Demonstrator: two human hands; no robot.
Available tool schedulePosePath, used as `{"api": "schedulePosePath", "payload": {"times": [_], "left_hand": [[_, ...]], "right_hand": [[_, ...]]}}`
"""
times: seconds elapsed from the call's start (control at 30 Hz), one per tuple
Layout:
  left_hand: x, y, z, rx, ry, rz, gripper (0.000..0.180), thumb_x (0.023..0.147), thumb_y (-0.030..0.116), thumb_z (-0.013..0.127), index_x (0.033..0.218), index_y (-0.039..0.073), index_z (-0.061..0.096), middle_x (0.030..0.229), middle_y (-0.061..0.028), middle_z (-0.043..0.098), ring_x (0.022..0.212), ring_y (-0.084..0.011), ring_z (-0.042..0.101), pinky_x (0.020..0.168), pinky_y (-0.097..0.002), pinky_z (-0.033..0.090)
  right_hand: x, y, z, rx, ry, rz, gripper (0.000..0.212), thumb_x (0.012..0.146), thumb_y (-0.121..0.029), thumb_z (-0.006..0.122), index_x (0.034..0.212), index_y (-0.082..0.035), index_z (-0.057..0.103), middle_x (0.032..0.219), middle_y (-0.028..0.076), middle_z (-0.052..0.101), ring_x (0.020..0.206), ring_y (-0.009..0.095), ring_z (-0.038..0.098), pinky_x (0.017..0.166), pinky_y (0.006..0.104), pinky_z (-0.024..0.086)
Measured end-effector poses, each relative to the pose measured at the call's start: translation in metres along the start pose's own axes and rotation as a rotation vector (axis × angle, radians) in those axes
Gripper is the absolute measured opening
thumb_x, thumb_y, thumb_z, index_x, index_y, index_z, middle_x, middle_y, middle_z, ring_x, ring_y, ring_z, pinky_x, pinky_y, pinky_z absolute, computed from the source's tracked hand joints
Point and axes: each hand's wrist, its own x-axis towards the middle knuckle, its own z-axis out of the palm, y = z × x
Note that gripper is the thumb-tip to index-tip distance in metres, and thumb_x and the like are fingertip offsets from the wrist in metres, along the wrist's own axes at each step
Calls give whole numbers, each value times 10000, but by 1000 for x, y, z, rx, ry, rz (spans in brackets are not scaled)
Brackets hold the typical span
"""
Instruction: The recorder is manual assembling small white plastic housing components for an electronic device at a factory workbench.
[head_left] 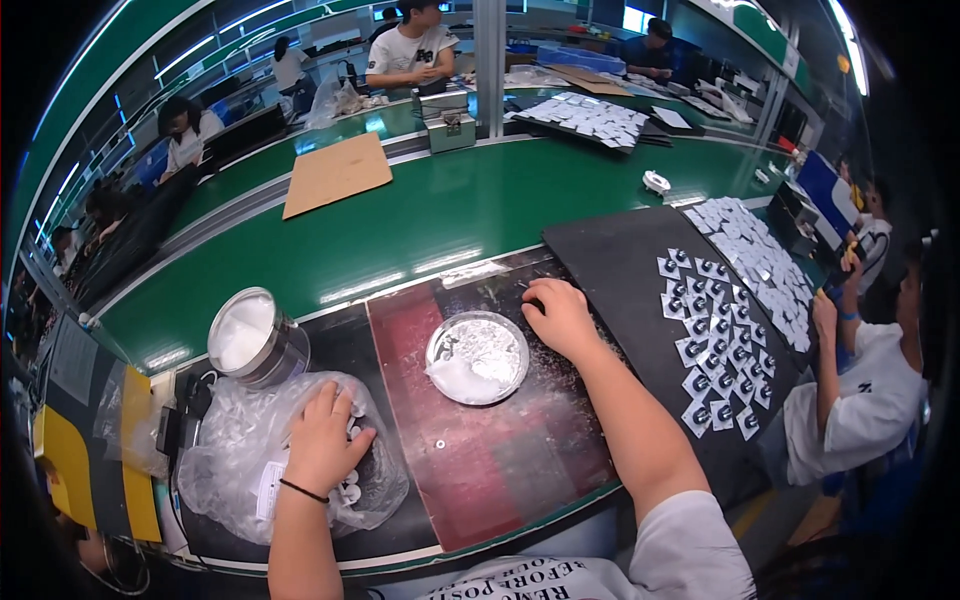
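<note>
While the left hand (328, 440) lies, fingers apart, on a crumpled clear plastic bag (228, 450) holding small round white parts (351, 493), the right hand (558, 315) curls beside a shallow round metallic dish (482, 402) of white material (490, 350) on the worn red-and-black counter (465, 480); I cannot tell whether its fingertips pinch anything. Just beyond the bag sits a clear round tub (272, 370).

- Black capital letters (515, 583) on white shirt (690, 555), bottom centre
- White label (268, 490) on clear bag (225, 445), lower left: too small to read
- Dark print (417, 57) on co-worker's shirt (390, 52), top centre
</note>
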Motion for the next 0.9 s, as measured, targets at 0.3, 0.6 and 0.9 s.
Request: {"api": "schedulePosePath", "payload": {"times": [0.3,0.6,0.9], "left_hand": [[7,-11,-6,-123,-5,56,336,703,180,634,1007,70,542,982,-107,530,890,-299,526,753,-380,434],[-13,-16,-32,-85,-142,-169,725,589,467,712,1170,97,486,1179,-123,468,1138,-312,413,891,-453,379],[-12,-3,-23,-87,-218,-68,501,685,258,650,1137,100,502,1067,-85,529,1007,-280,489,819,-369,446]], "right_hand": [[3,5,0,82,70,-92,133,706,-135,611,788,-30,618,933,125,615,901,295,570,815,378,434],[4,-3,-1,125,-4,-39,118,740,-120,594,811,-26,598,962,106,605,935,287,547,838,376,403],[3,-15,-7,53,-31,-155,149,730,-122,605,856,-43,594,1017,103,585,997,281,514,896,381,353]]}}
